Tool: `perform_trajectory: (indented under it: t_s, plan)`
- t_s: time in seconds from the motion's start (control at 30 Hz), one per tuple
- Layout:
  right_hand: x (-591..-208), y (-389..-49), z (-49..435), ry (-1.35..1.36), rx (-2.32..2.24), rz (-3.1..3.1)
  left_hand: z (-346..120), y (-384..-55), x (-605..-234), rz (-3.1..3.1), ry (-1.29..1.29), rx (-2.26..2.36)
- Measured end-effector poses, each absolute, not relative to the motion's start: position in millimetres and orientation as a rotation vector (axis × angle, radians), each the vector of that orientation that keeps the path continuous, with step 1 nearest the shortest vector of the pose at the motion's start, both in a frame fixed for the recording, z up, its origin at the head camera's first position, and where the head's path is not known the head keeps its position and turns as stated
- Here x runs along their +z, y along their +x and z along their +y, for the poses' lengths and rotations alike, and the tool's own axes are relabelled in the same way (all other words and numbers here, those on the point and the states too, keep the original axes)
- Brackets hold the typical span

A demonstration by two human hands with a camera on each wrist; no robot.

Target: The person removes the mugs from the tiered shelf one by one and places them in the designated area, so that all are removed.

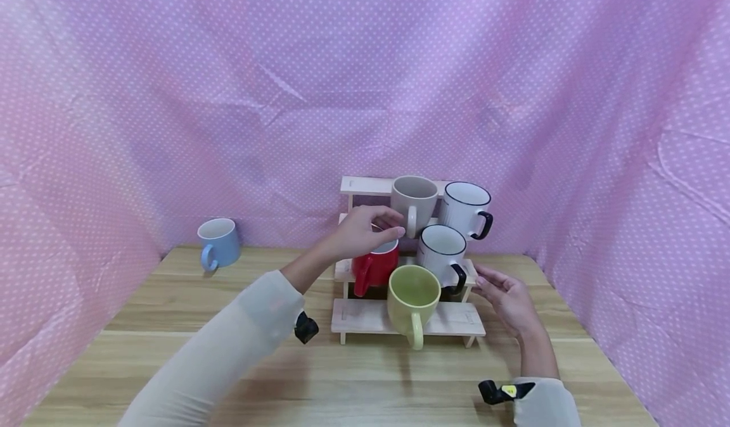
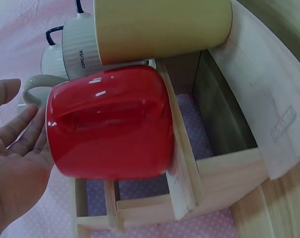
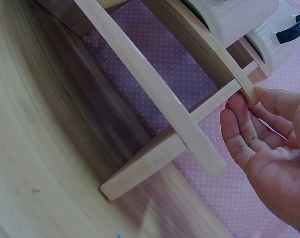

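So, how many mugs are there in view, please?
6: a blue mug on the table, left; a yellowish mug lowest on the stand; a red mug and a white mug one step up; a grey mug and another white mug behind.

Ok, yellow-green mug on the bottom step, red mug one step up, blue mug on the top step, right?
Blue mug is off: the head view shows it on the table, left of the rack. Yellow-green mug on the bottom step, red mug one up: correct.
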State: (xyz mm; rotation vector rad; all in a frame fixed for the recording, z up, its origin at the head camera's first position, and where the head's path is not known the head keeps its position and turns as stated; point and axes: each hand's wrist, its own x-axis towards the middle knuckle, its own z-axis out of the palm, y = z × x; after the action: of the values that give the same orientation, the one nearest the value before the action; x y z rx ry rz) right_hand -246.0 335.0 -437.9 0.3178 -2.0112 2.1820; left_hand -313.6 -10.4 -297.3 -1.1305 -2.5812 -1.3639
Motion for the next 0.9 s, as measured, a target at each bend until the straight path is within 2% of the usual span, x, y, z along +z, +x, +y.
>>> perform_trajectory:
  t_s: [0.67, 0.9]
  plan:
    - [-438, -249, 338, 0.338, 2.170, -2.022, 14, -317, -292, -2.623, -1.043, -1.444]
    - [-439, -248, 337, 0.312, 2.174, -2.018, 16, -318, -293, -2.608, -1.005, -1.624]
